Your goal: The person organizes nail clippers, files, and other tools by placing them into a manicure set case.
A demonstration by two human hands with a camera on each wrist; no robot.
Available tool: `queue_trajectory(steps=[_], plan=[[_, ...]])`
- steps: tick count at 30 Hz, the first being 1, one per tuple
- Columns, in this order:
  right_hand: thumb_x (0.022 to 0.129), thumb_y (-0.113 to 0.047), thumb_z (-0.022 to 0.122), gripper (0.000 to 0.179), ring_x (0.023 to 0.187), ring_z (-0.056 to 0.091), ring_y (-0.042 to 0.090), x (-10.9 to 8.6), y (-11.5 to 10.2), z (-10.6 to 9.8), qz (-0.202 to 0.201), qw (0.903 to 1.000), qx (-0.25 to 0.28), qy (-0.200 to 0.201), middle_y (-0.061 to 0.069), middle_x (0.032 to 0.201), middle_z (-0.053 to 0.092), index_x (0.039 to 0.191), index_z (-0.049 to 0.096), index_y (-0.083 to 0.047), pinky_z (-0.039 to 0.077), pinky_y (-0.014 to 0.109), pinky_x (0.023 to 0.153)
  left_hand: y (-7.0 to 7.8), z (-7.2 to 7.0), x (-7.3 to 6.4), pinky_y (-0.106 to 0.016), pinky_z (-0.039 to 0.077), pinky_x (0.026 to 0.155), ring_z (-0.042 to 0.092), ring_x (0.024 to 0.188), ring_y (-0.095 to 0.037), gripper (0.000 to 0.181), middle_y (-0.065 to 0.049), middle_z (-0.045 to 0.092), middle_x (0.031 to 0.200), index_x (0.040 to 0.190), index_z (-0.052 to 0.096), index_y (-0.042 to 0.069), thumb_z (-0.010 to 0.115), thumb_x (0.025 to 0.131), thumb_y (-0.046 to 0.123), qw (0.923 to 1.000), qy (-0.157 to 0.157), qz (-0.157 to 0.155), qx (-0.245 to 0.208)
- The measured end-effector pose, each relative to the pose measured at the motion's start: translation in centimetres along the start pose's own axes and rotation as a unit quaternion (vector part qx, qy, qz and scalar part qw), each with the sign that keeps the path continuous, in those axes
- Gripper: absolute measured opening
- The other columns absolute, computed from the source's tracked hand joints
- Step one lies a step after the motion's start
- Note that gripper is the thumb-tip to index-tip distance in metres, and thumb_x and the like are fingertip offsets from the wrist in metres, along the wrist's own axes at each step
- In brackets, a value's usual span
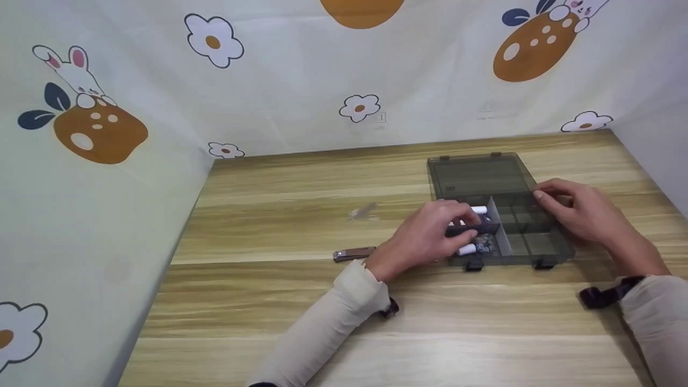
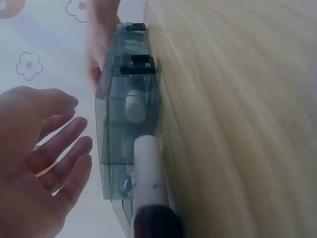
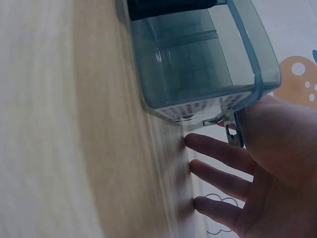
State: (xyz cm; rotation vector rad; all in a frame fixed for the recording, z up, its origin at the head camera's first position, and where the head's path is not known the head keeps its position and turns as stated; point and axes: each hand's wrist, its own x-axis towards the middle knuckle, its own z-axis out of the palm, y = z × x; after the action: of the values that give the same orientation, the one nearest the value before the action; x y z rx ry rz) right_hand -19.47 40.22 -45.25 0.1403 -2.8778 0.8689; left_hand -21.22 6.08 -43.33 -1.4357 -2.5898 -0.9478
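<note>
A translucent dark-grey divided box [image 1: 537,260] stands on the table with its lid [image 1: 484,174] laid back. My left hand [image 1: 430,231] hovers over the box's left compartments, fingers bent loosely and thumb apart. In the left wrist view nothing shows between the fingers of that hand [image 2: 44,153]. Those compartments hold white cylinders [image 1: 466,249] and small glittery bits [image 1: 485,244]. At the box's right side my right hand [image 1: 586,209] rests with its thumb on the rim. In the right wrist view its fingers [image 3: 220,178] stretch out straight beside the box, tips down at the tabletop.
A nail clipper [image 1: 352,253] lies left of the box, partly behind my left wrist. Several small clear pieces [image 1: 364,213] lie farther back on the wooden table [image 1: 258,226]. A patterned cloth [image 1: 290,102] hangs behind. A white cylindrical thing [image 2: 148,168] fills the left wrist view's foreground.
</note>
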Motion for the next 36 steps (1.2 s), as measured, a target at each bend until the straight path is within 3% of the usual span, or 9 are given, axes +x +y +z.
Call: queue_trajectory(steps=[7, 13, 22, 32, 36], plan=[[0.111, -0.040, 0.060, 0.040, 0.122, 0.066, 0.059, 0.1, 0.0, -0.1, -0.003, 1.0000, 0.003, -0.001, 0.027, 0.132, 0.074, 0.129, 0.075, -0.008, 0.046, 0.076, 0.101, -0.7, -0.2, -1.7, -0.013, 0.053, 0.095, 0.073, 0.104, -0.009, 0.016, 0.000, 0.080, 0.112, 0.115, 0.077, 0.011, 0.076, 0.102, 0.020, 0.9998, 0.005, 0.011, -0.014], [0.111, -0.039, 0.061, 0.038, 0.121, 0.066, 0.059, 0.1, 0.1, 0.0, -0.007, 1.0000, 0.003, 0.003, 0.027, 0.131, 0.074, 0.129, 0.075, -0.009, 0.046, 0.076, 0.100, -1.0, -0.8, -3.0, -0.015, 0.054, 0.093, 0.073, 0.103, -0.015, 0.017, -0.002, 0.079, 0.113, 0.116, 0.077, 0.010, 0.075, 0.102, 0.019, 0.9993, 0.000, 0.030, -0.019], [0.111, -0.042, 0.059, 0.043, 0.123, 0.066, 0.059, -0.1, -0.1, 0.1, 0.006, 0.9999, 0.010, -0.005, 0.028, 0.132, 0.073, 0.131, 0.074, -0.007, 0.048, 0.075, 0.102, -2.3, -2.0, -4.5, -0.023, 0.059, 0.100, 0.074, 0.111, -0.013, 0.012, 0.002, 0.079, 0.112, 0.112, 0.078, 0.013, 0.075, 0.102, 0.018, 0.9985, -0.037, 0.017, -0.037], [0.111, -0.041, 0.059, 0.043, 0.124, 0.065, 0.060, -0.2, -0.1, 0.1, 0.007, 0.9998, 0.016, -0.007, 0.029, 0.133, 0.072, 0.132, 0.073, -0.005, 0.046, 0.077, 0.103, -2.9, -2.1, -5.2, -0.023, 0.061, 0.092, 0.076, 0.102, -0.010, 0.016, 0.002, 0.081, 0.111, 0.114, 0.080, 0.012, 0.077, 0.100, 0.019, 0.9974, -0.063, 0.001, -0.034], [0.111, -0.041, 0.060, 0.042, 0.122, 0.066, 0.059, -0.1, -0.1, 0.1, 0.004, 0.9999, 0.014, -0.004, 0.028, 0.132, 0.073, 0.132, 0.074, -0.006, 0.046, 0.076, 0.102, -3.0, -2.4, -5.5, -0.019, 0.058, 0.089, 0.073, 0.099, -0.009, 0.018, 0.002, 0.079, 0.109, 0.114, 0.080, 0.013, 0.078, 0.099, 0.024, 0.9955, -0.092, -0.018, -0.015]])
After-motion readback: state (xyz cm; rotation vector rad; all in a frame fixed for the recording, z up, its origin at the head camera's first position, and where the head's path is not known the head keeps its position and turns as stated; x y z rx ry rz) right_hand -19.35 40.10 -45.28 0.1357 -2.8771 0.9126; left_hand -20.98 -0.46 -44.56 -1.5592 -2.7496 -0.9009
